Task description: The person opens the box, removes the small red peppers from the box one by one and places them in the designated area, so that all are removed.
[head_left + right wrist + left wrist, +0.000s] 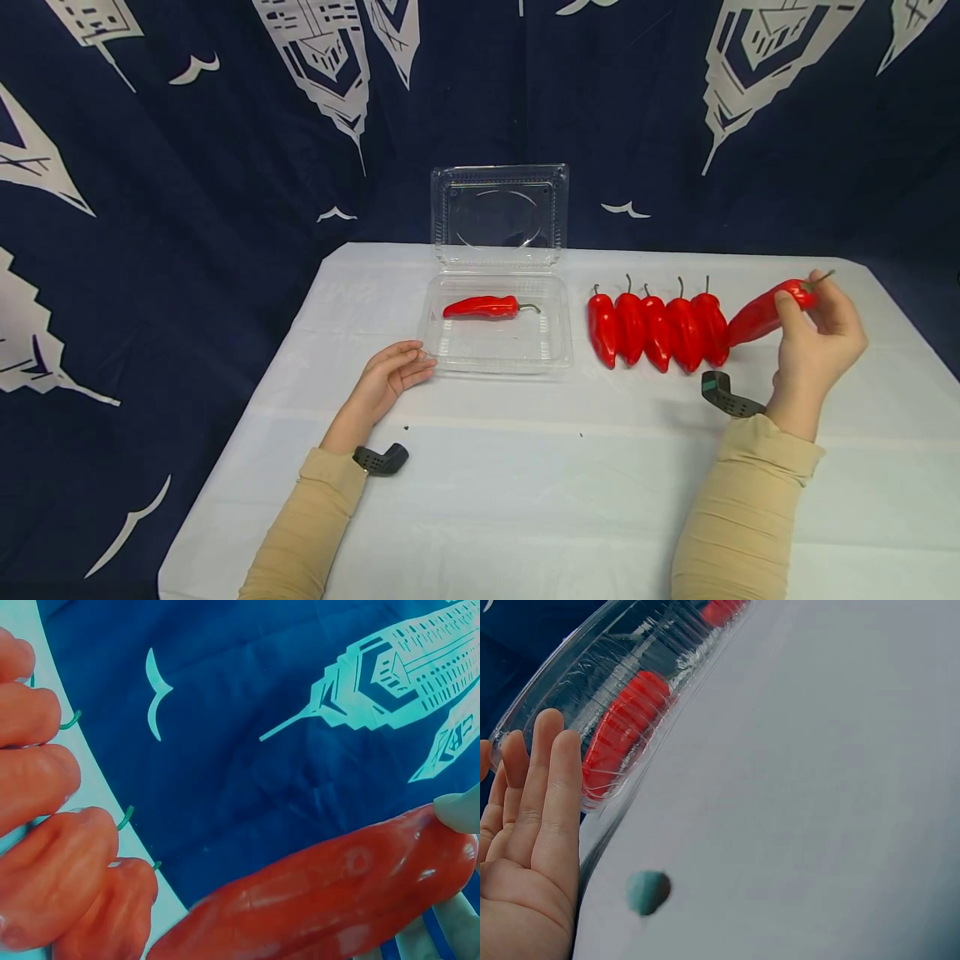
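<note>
At the right of the head view, my right hand (821, 333) pinches a red pepper (765, 317) near its stem end. The pepper's tip points left toward a row of several red peppers (657, 329) lying side by side. In the right wrist view the held pepper (322, 889) crosses the lower part, with a thumb (459, 810) on its top. My left hand (390, 375) touches the front left corner of a clear plastic box (495, 358), fingers straight. One red pepper (482, 307) lies crosswise inside the box, also seen through its wall in the left wrist view.
The box's clear hinged lid (499, 215) stands up at the back. A white cloth (525, 500) covers the table, and a dark blue curtain (225, 150) with white prints hangs behind. Each wrist wears a dark band; the right one (731, 397) is near the pepper row.
</note>
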Action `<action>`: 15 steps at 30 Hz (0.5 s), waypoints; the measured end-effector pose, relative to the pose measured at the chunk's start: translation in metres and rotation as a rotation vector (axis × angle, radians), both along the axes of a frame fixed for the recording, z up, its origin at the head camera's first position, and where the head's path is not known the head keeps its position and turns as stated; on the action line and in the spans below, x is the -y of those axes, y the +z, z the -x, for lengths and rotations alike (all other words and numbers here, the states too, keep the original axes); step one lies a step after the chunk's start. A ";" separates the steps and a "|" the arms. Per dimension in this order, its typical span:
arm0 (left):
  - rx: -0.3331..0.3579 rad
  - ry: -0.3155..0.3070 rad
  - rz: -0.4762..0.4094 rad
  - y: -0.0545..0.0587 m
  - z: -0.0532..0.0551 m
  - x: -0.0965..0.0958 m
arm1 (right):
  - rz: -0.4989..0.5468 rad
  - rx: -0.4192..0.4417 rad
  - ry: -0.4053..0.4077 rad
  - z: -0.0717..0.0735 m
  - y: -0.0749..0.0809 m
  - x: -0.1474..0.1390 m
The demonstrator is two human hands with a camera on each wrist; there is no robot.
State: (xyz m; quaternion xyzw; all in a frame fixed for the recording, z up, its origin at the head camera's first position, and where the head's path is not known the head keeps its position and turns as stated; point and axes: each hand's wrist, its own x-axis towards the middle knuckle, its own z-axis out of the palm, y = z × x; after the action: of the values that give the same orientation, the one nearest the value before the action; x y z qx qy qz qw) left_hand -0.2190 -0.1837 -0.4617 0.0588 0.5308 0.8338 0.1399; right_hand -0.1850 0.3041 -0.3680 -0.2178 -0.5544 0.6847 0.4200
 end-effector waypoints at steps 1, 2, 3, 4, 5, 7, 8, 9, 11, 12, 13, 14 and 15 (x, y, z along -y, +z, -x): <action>0.001 0.000 0.001 0.000 0.000 0.000 | 0.006 0.003 0.001 0.000 0.000 0.000; 0.002 0.001 0.001 0.000 0.000 0.000 | 0.007 0.006 0.002 0.000 -0.001 -0.001; 0.002 0.001 0.000 0.000 0.000 0.000 | 0.006 0.013 0.002 0.000 -0.002 -0.001; 0.003 0.000 -0.001 0.000 0.001 0.000 | 0.006 0.025 0.003 0.000 -0.002 -0.001; 0.004 0.000 -0.001 -0.001 0.001 0.000 | 0.006 0.036 0.002 0.000 -0.003 -0.002; 0.004 0.000 -0.001 -0.001 0.001 0.000 | -0.008 0.056 -0.007 0.001 -0.005 -0.002; 0.005 -0.001 -0.002 -0.001 0.001 0.000 | -0.016 0.067 -0.013 0.000 -0.005 -0.002; 0.004 -0.001 -0.002 -0.001 0.001 0.000 | -0.022 0.075 -0.017 0.000 -0.006 -0.001; 0.002 -0.003 -0.001 -0.001 0.001 0.000 | -0.027 0.082 -0.026 0.001 -0.007 -0.001; 0.002 -0.004 -0.003 -0.001 0.001 0.000 | -0.025 0.082 -0.028 0.001 -0.008 -0.002; 0.001 -0.006 -0.006 -0.001 0.001 0.000 | -0.016 0.081 -0.027 0.002 -0.009 -0.002; 0.000 -0.008 -0.008 -0.001 0.001 0.000 | -0.021 0.094 -0.029 0.002 -0.010 -0.003; -0.001 -0.009 -0.009 -0.001 0.001 0.000 | -0.014 0.095 -0.028 0.004 -0.013 -0.004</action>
State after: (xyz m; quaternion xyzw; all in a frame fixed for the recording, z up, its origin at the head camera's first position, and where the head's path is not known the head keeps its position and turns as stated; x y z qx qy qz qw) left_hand -0.2199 -0.1840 -0.4627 0.0622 0.5270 0.8355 0.1430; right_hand -0.1887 0.3083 -0.3808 -0.2549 -0.5755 0.6637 0.4042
